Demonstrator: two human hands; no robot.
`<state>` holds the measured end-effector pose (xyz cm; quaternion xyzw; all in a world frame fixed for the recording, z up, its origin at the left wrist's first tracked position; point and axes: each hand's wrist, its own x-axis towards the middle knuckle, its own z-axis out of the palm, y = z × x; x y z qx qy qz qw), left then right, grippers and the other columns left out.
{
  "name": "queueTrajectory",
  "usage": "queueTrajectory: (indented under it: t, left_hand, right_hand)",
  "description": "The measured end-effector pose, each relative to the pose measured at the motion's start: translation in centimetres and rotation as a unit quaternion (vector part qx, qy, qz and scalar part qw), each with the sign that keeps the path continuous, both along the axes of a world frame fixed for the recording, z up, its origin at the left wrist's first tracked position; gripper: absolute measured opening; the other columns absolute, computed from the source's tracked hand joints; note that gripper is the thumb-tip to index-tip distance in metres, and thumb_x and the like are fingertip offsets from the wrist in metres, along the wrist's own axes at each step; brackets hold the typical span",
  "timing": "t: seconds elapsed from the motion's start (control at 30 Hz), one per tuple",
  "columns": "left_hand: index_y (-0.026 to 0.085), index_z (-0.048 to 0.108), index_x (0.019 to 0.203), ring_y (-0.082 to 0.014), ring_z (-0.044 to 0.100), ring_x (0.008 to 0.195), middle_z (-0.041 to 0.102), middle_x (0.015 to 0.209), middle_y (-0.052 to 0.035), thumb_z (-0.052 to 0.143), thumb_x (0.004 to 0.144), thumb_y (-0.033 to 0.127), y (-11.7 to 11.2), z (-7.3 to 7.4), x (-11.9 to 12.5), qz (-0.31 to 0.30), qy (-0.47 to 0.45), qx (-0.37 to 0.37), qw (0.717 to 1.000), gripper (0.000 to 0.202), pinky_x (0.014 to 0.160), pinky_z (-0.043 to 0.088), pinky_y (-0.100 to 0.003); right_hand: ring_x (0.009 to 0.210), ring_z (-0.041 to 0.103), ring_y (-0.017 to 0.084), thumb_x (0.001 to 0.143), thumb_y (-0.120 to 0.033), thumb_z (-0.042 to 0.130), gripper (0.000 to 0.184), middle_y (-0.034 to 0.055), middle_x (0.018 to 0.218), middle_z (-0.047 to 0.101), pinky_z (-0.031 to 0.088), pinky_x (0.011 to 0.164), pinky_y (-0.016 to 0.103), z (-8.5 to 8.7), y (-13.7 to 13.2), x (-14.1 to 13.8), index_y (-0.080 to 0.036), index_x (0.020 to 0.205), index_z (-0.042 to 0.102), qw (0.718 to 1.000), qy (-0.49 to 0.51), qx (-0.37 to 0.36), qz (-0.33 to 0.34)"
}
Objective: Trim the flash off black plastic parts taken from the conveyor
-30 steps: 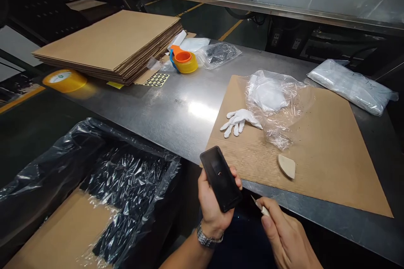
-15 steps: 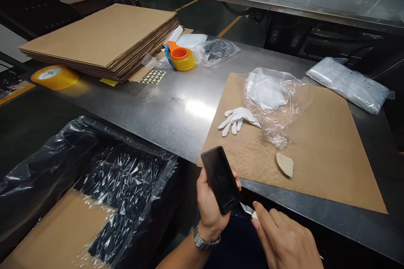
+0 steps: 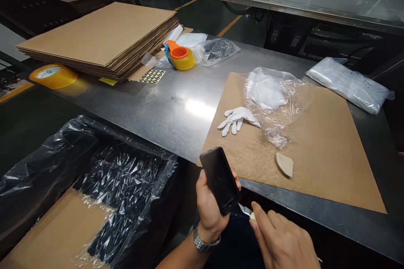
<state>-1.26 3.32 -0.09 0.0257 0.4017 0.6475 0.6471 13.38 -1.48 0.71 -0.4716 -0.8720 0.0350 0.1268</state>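
My left hand [image 3: 210, 206] grips a flat black rectangular plastic part [image 3: 220, 180], held upright in front of the steel table's near edge. My right hand [image 3: 282, 241] is closed round a small blade tool [image 3: 245, 210] whose tip touches the lower right edge of the black part. A metal watch [image 3: 203, 243] is on my left wrist. A white glove [image 3: 237, 118] lies on the cardboard sheet [image 3: 328, 151] just beyond my hands.
A crumpled clear bag [image 3: 274, 101] and a tan wedge [image 3: 284, 164] lie on the sheet. A cardboard stack [image 3: 101, 38], tape dispenser [image 3: 180, 56], yellow tape roll [image 3: 53, 75] and sticker sheet [image 3: 152, 76] sit at the far left. A plastic-lined box [image 3: 94, 193] stands low left. A sealed bag [image 3: 349, 84] lies at right.
My right hand moved left and brought the blade tip against the lower edge of the black part. My left hand turned the part so its plain face shows.
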Motion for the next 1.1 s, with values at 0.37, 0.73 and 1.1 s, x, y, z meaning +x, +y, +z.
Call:
queueTrajectory:
  t: [0.37, 0.73, 1.1]
  left_hand:
    - [0.012, 0.063, 0.077, -0.0166, 0.055, 0.055, 0.061, 0.067, -0.0068, 0.031, 0.084, 0.05, -0.2, -0.2, 0.1, -0.003, 0.016, 0.008, 1.0, 0.05, 0.054, 0.044, -0.028]
    - [0.012, 0.062, 0.076, -0.0153, 0.055, 0.053, 0.061, 0.065, -0.0065, 0.035, 0.084, 0.05, 0.2, 0.1, -0.1, -0.034, 0.01, -0.031, 0.999, 0.047, 0.051, 0.044, -0.026]
    - [0.011, 0.063, 0.075, -0.0149, 0.056, 0.051, 0.063, 0.063, -0.0068, 0.036, 0.084, 0.051, 0.1, 0.1, -0.2, -0.069, 0.012, -0.057, 0.996, 0.049, 0.051, 0.045, -0.025]
  right_hand:
    - [0.04, 0.047, 0.007, 0.095, -0.025, 0.033, 0.034, -0.0022, 0.053, 0.049, 0.027, 0.038, 0.021, -0.3, -0.1, 0.2, -0.011, 0.104, 0.062, 1.0, -0.009, 0.009, -0.001]
    - [0.046, 0.051, 0.01, 0.093, -0.023, 0.037, 0.03, -0.0012, 0.055, 0.053, 0.032, 0.047, 0.023, -0.4, 0.6, 0.6, -0.01, 0.109, 0.059, 0.999, -0.013, 0.042, 0.02]
    - [0.03, 0.043, 0.009, 0.096, -0.021, 0.024, 0.037, -0.0057, 0.043, 0.047, 0.018, 0.037, 0.025, 0.6, 1.3, 0.1, -0.02, 0.067, 0.046, 0.999, 0.019, -0.034, 0.013]
